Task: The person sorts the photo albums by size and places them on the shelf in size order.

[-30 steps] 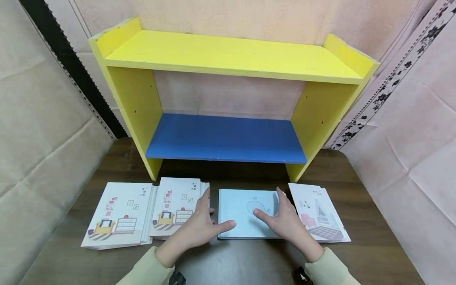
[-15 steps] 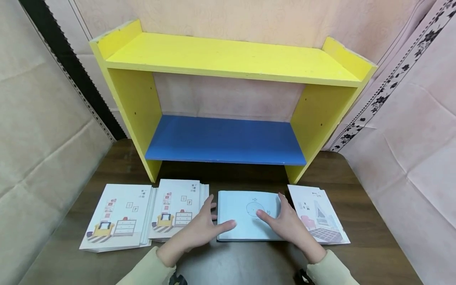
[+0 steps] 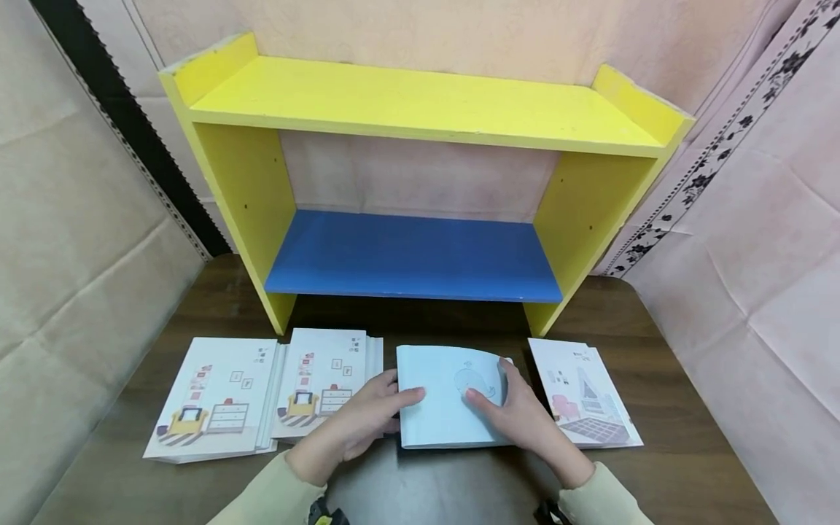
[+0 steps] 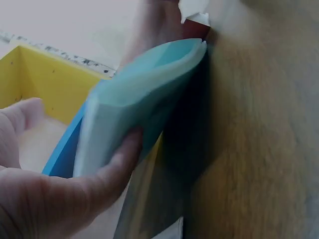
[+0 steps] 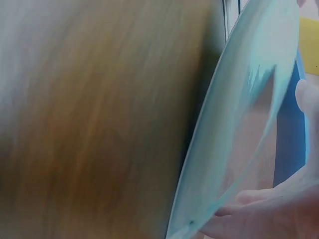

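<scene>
A stack of light blue booklets [image 3: 436, 415], with a whale outline on the top cover, is between my two hands in front of the shelf. My left hand [image 3: 367, 415] grips its left edge, thumb over the cover and fingers below. At the right edge my right hand [image 3: 518, 412] holds on, thumb on the cover and fingers round the side. The booklets [image 4: 144, 89] bow upward, and their left edge is raised off the table in the left wrist view. In the right wrist view the pages [image 5: 214, 149] bulge and gap apart near the right fingers.
Two piles of white booklets with a furniture picture, one outer left [image 3: 216, 401] and one inner left [image 3: 328, 379], lie on the wooden table [image 3: 420, 496]. White booklets with a tower picture [image 3: 587, 394] lie at the right. Behind stands a yellow shelf [image 3: 426, 102] with a blue board [image 3: 413, 255].
My left hand has closed in on the left edge of the blue booklets and grips it. The booklets now bow and have lifted at the left. The right hand has shifted slightly left.
</scene>
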### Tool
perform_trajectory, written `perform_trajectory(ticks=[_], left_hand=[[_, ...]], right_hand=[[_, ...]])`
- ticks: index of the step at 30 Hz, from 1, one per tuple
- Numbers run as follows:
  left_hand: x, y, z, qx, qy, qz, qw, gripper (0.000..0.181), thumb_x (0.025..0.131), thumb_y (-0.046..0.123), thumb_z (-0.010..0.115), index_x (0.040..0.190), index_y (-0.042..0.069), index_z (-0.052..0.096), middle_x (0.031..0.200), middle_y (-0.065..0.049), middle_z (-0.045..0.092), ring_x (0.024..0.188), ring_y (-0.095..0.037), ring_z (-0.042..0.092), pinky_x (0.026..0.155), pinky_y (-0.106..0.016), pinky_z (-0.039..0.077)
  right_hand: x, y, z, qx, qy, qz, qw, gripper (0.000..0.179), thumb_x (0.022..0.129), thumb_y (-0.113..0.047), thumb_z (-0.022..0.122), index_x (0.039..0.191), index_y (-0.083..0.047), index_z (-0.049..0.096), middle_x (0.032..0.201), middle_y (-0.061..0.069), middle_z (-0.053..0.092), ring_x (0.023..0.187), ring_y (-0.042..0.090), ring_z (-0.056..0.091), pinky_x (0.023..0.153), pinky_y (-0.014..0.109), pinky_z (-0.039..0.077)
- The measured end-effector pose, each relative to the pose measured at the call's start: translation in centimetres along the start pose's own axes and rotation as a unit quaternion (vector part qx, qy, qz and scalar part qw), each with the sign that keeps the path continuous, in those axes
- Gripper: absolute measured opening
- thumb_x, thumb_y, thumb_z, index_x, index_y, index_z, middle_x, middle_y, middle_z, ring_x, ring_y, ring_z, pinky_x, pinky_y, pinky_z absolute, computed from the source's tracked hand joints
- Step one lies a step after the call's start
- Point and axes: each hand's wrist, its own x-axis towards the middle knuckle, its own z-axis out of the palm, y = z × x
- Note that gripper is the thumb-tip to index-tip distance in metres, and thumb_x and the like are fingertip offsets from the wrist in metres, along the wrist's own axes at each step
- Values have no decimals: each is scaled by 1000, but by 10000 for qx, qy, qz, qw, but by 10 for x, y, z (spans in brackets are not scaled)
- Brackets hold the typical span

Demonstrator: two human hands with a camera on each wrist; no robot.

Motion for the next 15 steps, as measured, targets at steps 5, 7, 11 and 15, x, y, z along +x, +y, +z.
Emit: perform_trajectory(ticks=[5,7,11,15], left_hand=[[-2,-4,5,-33,125,373,9992,63,94,12,62,143,0,25,126,-17,56,103,-26,63,84,-37,53],[-3,-5,6,-19,186,441,9989,60,95,9,60,143,1,26,127,-16,57,105,-26,62,86,-37,52],[-4,-7,9,13,394,437,9983,61,96,11,58,146,4,25,136,-16,51,112,-27,58,91,-38,49],[-9,-6,10,-9,849,409,9956,64,99,20,55,150,6,21,149,-16,38,126,-27,48,102,-41,42]], right_hand=[[-1,-3,0,112,-280,-62,9995,106,80,-72,58,152,-4,19,153,20,29,136,32,35,108,52,31],[-1,-2,-2,159,-293,-94,9994,103,83,-70,57,152,-3,20,152,21,30,136,33,35,108,53,30],[-1,1,-6,352,-281,-68,9990,95,86,-65,56,151,-4,23,151,21,32,137,34,34,109,52,29],[-3,5,-9,845,-250,-4,9961,87,90,-55,61,150,-5,23,151,19,34,136,33,35,108,49,32]])
